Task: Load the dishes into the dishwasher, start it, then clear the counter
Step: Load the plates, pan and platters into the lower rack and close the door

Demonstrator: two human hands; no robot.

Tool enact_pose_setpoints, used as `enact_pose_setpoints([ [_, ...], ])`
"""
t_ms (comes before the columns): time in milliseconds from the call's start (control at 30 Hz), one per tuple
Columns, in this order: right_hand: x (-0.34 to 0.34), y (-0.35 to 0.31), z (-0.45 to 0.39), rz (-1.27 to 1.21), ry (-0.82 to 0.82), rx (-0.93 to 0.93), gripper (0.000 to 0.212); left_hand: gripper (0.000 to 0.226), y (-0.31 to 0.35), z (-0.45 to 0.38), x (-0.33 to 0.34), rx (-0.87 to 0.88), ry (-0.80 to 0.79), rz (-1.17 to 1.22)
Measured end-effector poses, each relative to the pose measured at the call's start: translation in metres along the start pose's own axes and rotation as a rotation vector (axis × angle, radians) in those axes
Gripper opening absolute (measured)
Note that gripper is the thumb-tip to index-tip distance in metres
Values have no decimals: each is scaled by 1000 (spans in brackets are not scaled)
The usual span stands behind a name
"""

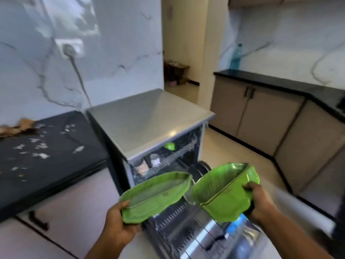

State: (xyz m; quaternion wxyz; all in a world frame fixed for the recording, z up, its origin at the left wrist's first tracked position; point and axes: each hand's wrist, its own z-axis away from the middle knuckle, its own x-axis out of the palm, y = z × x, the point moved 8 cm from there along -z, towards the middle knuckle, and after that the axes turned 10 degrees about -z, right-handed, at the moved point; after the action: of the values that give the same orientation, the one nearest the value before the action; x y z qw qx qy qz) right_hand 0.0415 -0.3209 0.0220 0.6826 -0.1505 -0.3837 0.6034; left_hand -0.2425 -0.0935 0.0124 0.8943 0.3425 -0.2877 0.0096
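Both hands gripping: left hand (119,219) is pinching the near corner of a shallow green leaf-patterned plastic tray (158,193), thumb over the rim; right hand (259,200) is clasping the near rim of a deeper green leaf-patterned plastic bowl (224,191), tilted so its underside is facing the camera. Each dish is extending from its grip toward 11 o'clock, long axes roughly parallel, inner ends nearly meeting. Both are hovering over the open grey dishwasher (149,120); its pulled-out lower wire rack (186,227) is lying directly beneath, at 6 o'clock from the dishes. Judgement: right hand sits nearer the open rack slots, so the bowl likely goes down first. Black counter (56,157) at 9 o'clock is carrying scattered scraps.
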Motion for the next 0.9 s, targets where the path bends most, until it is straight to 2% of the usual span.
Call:
enact_pose_setpoints([
  [133, -73, -35, -39, 6, 184, -33, 13, 38, -67, -29, 22, -95, 82, -65],
  [300, -130, -48, -82, 49, 338, -54, 16, 26, -109, -50, 26, -105, 177, -271],
  [367, -140, -44, -94, 89, 360, -50, 7, 23, -116, -56, 22, -96, 246, -310],
  [500, -153, -27, -121, 201, 430, -23, 8, 26, -137, -85, 2, -117, 286, -307],
  [567, -152, -20, -129, 271, 426, -14, 2, 32, -145, -92, 17, -158, 236, -334],
  [633, -147, -14, -141, 363, 399, -3, 1, 48, -153, -101, 26, -165, 211, -372],
  [667, -145, -12, -148, 415, 381, 0, 2, 56, -156, -103, 27, -177, 235, -369],
  [700, -142, -10, -155, 468, 362, -1, 3, 52, -159, -104, 25, -210, 292, -368],
  [767, -133, -5, -170, 578, 323, -20, 15, 31, -177, -117, 2, -276, 404, -381],
  [900, -117, 6, -205, 752, 271, -85, 55, 29, -210, -150, -47, -361, 553, -380],
])
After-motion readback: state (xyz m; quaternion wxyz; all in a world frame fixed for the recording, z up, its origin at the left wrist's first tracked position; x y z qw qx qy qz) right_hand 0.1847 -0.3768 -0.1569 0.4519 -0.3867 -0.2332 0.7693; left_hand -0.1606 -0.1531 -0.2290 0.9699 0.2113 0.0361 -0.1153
